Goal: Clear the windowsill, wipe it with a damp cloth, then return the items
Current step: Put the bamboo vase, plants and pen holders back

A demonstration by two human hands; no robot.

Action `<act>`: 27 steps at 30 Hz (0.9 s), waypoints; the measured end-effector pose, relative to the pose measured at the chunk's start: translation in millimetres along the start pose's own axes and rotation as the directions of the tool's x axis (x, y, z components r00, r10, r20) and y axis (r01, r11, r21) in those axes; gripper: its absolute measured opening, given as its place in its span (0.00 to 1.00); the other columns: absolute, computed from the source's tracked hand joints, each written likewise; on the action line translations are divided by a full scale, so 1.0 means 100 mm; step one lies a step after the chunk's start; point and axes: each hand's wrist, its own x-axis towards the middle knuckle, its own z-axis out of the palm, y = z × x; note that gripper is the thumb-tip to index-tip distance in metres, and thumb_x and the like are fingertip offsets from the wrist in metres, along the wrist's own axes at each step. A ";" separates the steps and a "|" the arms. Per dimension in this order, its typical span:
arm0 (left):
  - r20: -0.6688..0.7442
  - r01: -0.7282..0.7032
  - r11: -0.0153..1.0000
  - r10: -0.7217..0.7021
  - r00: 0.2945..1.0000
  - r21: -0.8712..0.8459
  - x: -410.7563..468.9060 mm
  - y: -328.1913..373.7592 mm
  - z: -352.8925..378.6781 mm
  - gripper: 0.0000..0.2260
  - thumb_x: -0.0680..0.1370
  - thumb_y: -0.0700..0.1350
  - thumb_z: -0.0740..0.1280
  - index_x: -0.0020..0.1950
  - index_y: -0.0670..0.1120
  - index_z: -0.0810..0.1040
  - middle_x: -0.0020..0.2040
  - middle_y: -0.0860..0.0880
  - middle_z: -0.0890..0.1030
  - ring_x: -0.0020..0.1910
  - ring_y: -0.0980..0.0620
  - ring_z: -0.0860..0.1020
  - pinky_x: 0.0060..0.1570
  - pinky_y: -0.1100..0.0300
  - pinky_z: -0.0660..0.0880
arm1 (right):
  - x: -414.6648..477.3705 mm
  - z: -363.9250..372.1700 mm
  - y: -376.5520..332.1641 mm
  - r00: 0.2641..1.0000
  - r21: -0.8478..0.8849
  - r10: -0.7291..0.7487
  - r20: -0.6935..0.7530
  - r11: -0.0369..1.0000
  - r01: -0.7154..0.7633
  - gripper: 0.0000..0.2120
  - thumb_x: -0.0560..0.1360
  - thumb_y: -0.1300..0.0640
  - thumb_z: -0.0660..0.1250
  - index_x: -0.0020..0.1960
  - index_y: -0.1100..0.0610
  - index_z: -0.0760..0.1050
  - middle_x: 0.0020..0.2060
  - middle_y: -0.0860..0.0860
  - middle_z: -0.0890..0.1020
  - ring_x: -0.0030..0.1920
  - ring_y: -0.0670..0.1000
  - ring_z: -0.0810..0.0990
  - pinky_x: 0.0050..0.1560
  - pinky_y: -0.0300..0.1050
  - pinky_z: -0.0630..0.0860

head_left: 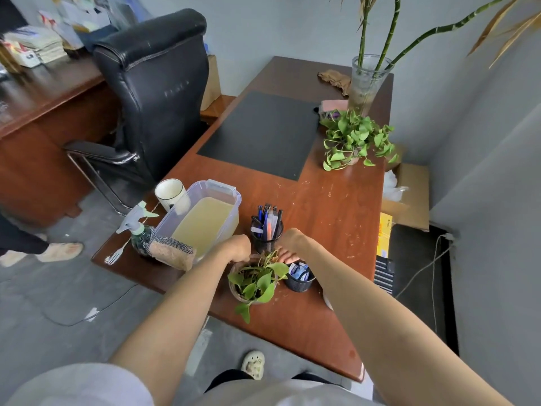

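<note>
A small clear pot with green leaves (254, 284) stands near the front edge of the wooden desk (330, 206). My left hand (238, 248) grips its far left rim. My right hand (288, 244) holds the far right rim, fingers curled down among the leaves. A damp brownish cloth (172, 249) hangs over the edge of a clear plastic tub of yellowish water (205, 219). Behind the pot stands a black mesh pen cup (267, 230), and a lower mesh cup (299, 278) sits at its right.
A spray bottle (137, 230), a white mug (170, 192) and a fork (115, 254) lie left of the tub. A black mat (260, 133), a leafy plant (355, 140) and a glass bamboo vase (366, 80) sit farther back. A black office chair (152, 92) stands at left.
</note>
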 end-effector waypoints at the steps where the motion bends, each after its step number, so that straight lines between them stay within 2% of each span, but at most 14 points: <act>1: 0.009 -0.009 1.000 0.009 1.000 0.002 0.00 -0.02 0.02 0.11 0.79 0.40 0.63 0.54 0.34 0.79 0.43 0.42 0.78 0.38 0.46 0.74 0.31 0.61 0.69 | -0.01 0.00 0.01 1.000 0.017 0.001 0.011 1.000 -0.001 0.14 0.80 0.63 0.60 0.63 0.69 0.71 0.58 0.61 0.80 0.44 0.53 0.82 0.47 0.44 0.80; 4: -0.009 -0.052 0.999 0.052 0.999 0.000 -0.03 -0.07 0.04 0.09 0.79 0.37 0.61 0.54 0.36 0.78 0.48 0.42 0.80 0.42 0.46 0.74 0.39 0.58 0.70 | -0.05 -0.03 0.04 0.999 0.059 -0.006 0.050 0.998 0.003 0.15 0.80 0.63 0.59 0.64 0.69 0.72 0.60 0.61 0.79 0.48 0.54 0.80 0.48 0.46 0.79; 7: -0.040 -0.093 0.994 0.091 0.995 -0.056 -0.13 -0.08 -0.06 0.10 0.77 0.33 0.57 0.49 0.39 0.78 0.44 0.44 0.75 0.40 0.47 0.71 0.36 0.60 0.67 | -0.07 -0.07 0.07 0.997 0.126 -0.028 0.070 0.992 0.019 0.15 0.80 0.64 0.58 0.64 0.70 0.71 0.55 0.63 0.80 0.48 0.58 0.82 0.46 0.47 0.80; 9: -0.014 -0.085 0.992 0.084 0.996 -0.099 -0.18 -0.11 -0.19 0.09 0.77 0.34 0.57 0.47 0.42 0.77 0.42 0.44 0.76 0.37 0.49 0.72 0.34 0.62 0.68 | -0.08 -0.10 0.06 0.996 0.169 -0.047 0.071 0.985 0.034 0.14 0.80 0.65 0.58 0.64 0.70 0.71 0.40 0.60 0.82 0.37 0.55 0.81 0.45 0.48 0.79; 11: 0.016 -0.054 0.990 0.057 0.998 -0.134 -0.25 -0.11 -0.35 0.07 0.79 0.35 0.59 0.47 0.44 0.76 0.40 0.46 0.77 0.36 0.53 0.74 0.38 0.63 0.72 | -0.14 -0.15 0.03 0.997 0.199 -0.063 0.051 0.979 0.051 0.12 0.80 0.64 0.57 0.59 0.68 0.73 0.25 0.55 0.77 0.25 0.50 0.77 0.42 0.48 0.79; 12: 0.012 -0.038 0.988 0.041 0.999 -0.149 -0.28 -0.10 -0.44 0.06 0.79 0.36 0.60 0.49 0.44 0.76 0.40 0.46 0.77 0.37 0.53 0.74 0.40 0.62 0.73 | -0.18 -0.18 0.01 0.997 0.216 -0.071 0.037 0.974 0.062 0.10 0.81 0.63 0.57 0.56 0.68 0.74 0.24 0.55 0.77 0.23 0.50 0.77 0.41 0.48 0.79; 15: -0.049 -0.021 0.982 0.012 0.999 -0.190 -0.37 0.02 -0.71 0.07 0.78 0.36 0.61 0.53 0.43 0.77 0.47 0.44 0.76 0.44 0.50 0.76 0.45 0.60 0.76 | -0.27 -0.30 -0.04 0.995 0.311 -0.100 -0.003 0.946 0.096 0.11 0.82 0.60 0.55 0.46 0.64 0.72 0.33 0.58 0.77 0.30 0.52 0.79 0.39 0.48 0.79; 18: -0.099 -0.044 0.971 0.021 0.995 -0.236 -0.42 0.25 -0.94 0.06 0.77 0.36 0.62 0.49 0.44 0.76 0.48 0.42 0.78 0.45 0.48 0.77 0.42 0.61 0.76 | -0.38 -0.55 -0.04 0.993 0.499 -0.110 -0.041 0.859 0.115 0.10 0.82 0.58 0.57 0.46 0.62 0.71 0.35 0.56 0.76 0.32 0.53 0.76 0.39 0.49 0.77; 21: -0.143 -0.083 0.955 0.043 0.989 -0.284 -0.44 0.56 -1.10 0.07 0.77 0.36 0.61 0.52 0.41 0.77 0.48 0.41 0.80 0.43 0.48 0.79 0.45 0.59 0.77 | -0.46 -0.90 0.02 0.992 0.650 -0.088 -0.087 0.750 0.123 0.12 0.81 0.59 0.57 0.41 0.61 0.72 0.36 0.56 0.77 0.34 0.53 0.76 0.40 0.49 0.76; 23: -0.178 -0.107 0.944 0.052 0.983 -0.313 -0.41 0.77 -1.19 0.08 0.77 0.36 0.61 0.52 0.39 0.78 0.47 0.42 0.81 0.42 0.49 0.80 0.47 0.57 0.77 | -0.52 -1.15 0.07 0.989 0.695 -0.062 -0.136 0.705 0.140 0.13 0.81 0.59 0.56 0.40 0.61 0.72 0.35 0.55 0.77 0.34 0.52 0.76 0.38 0.47 0.75; 26: -0.212 -0.128 0.941 0.062 0.975 -0.313 -0.32 1.06 -1.28 0.08 0.76 0.37 0.60 0.47 0.38 0.79 0.45 0.42 0.82 0.43 0.49 0.81 0.49 0.56 0.79 | -0.54 -1.46 0.14 0.980 0.750 -0.021 -0.197 0.641 0.164 0.16 0.81 0.58 0.54 0.38 0.60 0.72 0.26 0.53 0.78 0.31 0.51 0.75 0.33 0.43 0.74; 27: -0.219 -0.134 0.938 0.064 0.974 -0.319 -0.28 1.13 -1.31 0.08 0.76 0.37 0.61 0.48 0.38 0.79 0.46 0.43 0.82 0.43 0.49 0.81 0.50 0.56 0.79 | -0.53 -1.52 0.19 0.976 0.769 -0.009 -0.217 0.615 0.177 0.15 0.81 0.58 0.53 0.39 0.59 0.73 0.25 0.52 0.78 0.30 0.51 0.76 0.31 0.42 0.75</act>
